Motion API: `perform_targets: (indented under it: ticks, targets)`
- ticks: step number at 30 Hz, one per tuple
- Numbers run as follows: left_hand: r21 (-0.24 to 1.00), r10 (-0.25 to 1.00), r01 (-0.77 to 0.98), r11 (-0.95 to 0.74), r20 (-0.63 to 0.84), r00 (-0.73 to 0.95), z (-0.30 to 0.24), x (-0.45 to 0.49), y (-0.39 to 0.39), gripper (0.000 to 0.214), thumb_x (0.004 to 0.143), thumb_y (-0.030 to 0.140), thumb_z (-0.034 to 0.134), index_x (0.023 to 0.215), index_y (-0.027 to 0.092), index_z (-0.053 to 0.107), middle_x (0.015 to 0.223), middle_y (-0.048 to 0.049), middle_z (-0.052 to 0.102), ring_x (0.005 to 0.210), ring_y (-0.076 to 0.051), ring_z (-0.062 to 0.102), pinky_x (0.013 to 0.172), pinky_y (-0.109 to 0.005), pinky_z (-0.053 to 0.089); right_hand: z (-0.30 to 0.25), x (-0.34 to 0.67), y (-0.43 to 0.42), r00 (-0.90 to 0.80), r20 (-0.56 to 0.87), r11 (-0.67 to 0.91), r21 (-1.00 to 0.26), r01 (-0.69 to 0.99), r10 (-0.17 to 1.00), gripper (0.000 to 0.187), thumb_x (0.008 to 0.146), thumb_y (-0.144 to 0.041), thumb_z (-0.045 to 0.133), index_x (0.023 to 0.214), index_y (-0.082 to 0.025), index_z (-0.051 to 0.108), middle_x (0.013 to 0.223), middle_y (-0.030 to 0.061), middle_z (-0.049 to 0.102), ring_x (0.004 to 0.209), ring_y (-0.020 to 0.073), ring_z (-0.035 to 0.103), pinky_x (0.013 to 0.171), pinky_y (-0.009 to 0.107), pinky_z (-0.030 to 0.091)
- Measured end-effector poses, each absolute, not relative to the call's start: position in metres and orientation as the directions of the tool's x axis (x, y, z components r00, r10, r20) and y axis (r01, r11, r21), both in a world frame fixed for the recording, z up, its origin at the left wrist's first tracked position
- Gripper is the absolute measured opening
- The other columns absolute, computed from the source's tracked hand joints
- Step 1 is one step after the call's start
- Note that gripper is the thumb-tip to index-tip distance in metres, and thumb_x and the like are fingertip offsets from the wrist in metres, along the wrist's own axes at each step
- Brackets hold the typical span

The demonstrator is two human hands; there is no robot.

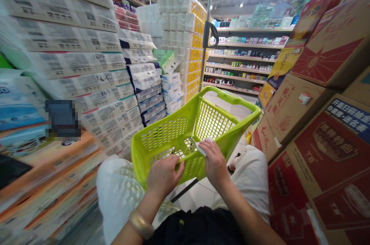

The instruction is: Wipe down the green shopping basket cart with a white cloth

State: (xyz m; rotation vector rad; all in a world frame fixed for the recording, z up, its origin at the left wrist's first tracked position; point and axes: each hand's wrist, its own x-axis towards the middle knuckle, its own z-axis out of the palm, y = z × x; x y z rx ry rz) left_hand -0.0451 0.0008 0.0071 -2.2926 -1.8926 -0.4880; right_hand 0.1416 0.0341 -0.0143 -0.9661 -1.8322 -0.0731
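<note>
Along the left stand tall stacks of film-wrapped tissue packs (pixel 72 56), soft and light by their look, with a pixelated patch (pixel 63 119) hiding something among them. The left hand (pixel 164 175) comes in from the near side, a metal bangle (pixel 141 223) on its wrist, its fingers loosely curled and half closed over the near rim of a lime-green plastic basket (pixel 164 139), which sits in the middle of the scene, tilted and resting against the person's lap. The basket looks light and a little flexible, with open lattice walls that would bend under a hard squeeze, so its rim or the looped handle (pixel 228 95) on the far side seems the surest place to take hold. The right hand (pixel 214 164) sits just right of centre, its fingers close together and nearly shut on a small white scrap (pixel 201 148), perhaps paper or a wipe, which looks soft and thin, best pinched between finger and thumb. Beyond it rise a metal pole (pixel 208 32) and shelves of skincare products (pixel 245 59) at the far right, while printed cardboard cartons (pixel 326 152) are stacked up the near right.
</note>
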Motion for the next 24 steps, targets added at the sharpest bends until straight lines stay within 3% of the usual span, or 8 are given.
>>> perform_targets:
  ticks: [7, 13, 19, 24]
  targets:
    - [0.132, 0.935, 0.965, -0.226, 0.306, 0.178, 0.01, -0.045, 0.0, 0.029, 0.094, 0.039, 0.039, 0.087, 0.024, 0.063, 0.083, -0.001, 0.069, 0.073, -0.018, 0.063, 0.062, -0.03, 0.035, -0.014, 0.118, 0.02, -0.363, 0.753, 0.785, -0.315, 0.534, 0.549, 0.046, 0.085, -0.001, 0.041, 0.118, -0.021, 0.065, 0.116, 0.0063, 0.07, 0.116, 0.0195, 0.06, 0.107, 0.042, 0.044]
    - [0.111, 0.937, 0.972, -0.208, 0.307, 0.165, 0.009, -0.044, 0.0, 0.029, 0.093, 0.039, 0.04, 0.081, 0.023, 0.061, 0.08, -0.0014, 0.068, 0.072, -0.018, 0.062, 0.062, -0.03, 0.035, -0.011, 0.138, 0.031, -0.182, 0.786, 0.677, -0.36, 0.642, 0.591, 0.046, 0.084, 0.001, 0.038, 0.114, -0.018, 0.067, 0.113, 0.0096, 0.071, 0.116, 0.0228, 0.06, 0.107, 0.049, 0.043]
    - [0.122, 0.943, 0.968, -0.218, 0.284, 0.176, 0.01, -0.045, 0.0, 0.024, 0.092, 0.035, 0.041, 0.084, 0.024, 0.062, 0.083, -0.001, 0.069, 0.074, -0.019, 0.063, 0.063, -0.03, 0.036, -0.015, 0.121, 0.019, -0.353, 0.76, 0.777, -0.3, 0.554, 0.545, 0.046, 0.084, -0.001, 0.039, 0.117, -0.019, 0.065, 0.116, 0.0071, 0.07, 0.117, 0.0197, 0.06, 0.107, 0.042, 0.044]
    - [0.116, 0.944, 0.973, -0.201, 0.29, 0.16, 0.011, -0.044, -0.001, 0.024, 0.091, 0.033, 0.041, 0.081, 0.023, 0.061, 0.081, -0.0013, 0.068, 0.073, -0.018, 0.062, 0.063, -0.029, 0.036, -0.012, 0.137, 0.029, -0.174, 0.779, 0.656, -0.359, 0.664, 0.602, 0.047, 0.083, 0.001, 0.038, 0.114, -0.019, 0.067, 0.115, 0.0082, 0.07, 0.117, 0.0221, 0.06, 0.108, 0.047, 0.042]
